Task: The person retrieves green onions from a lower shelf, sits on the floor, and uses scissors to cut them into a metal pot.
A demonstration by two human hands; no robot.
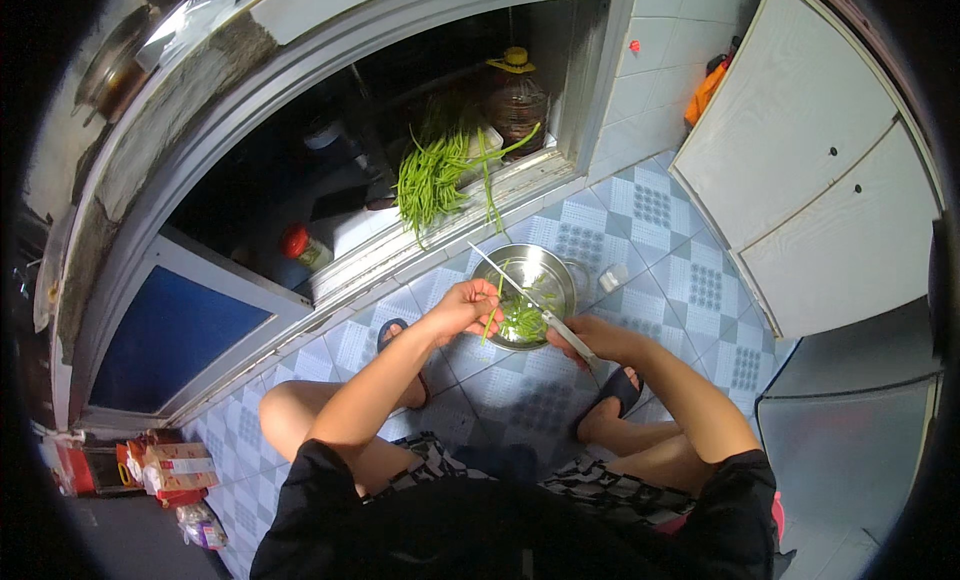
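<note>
My left hand (466, 310) pinches a thin green bean stem (492, 316) between thumb and fingers, above the left side of a round stainless steel pot (559, 268). In my right hand (596, 341) is a knife (511, 280) with a pale handle, its blade pointing up and left across the pot, close to the stem. Short green pieces (521, 321) lie in the pot, which stands on the floor. A large bunch of long green beans (435, 178) rests on the sill beyond, a few of them hanging over its edge.
A lidded plastic bottle (517, 99) and a red-capped jar (306, 247) stand on the sill. A small clear container (613, 278) is on the tiled floor (540, 407) right of the pot. White cabinet doors (802, 145) are at right; bags and boxes (180, 467) lie at lower left.
</note>
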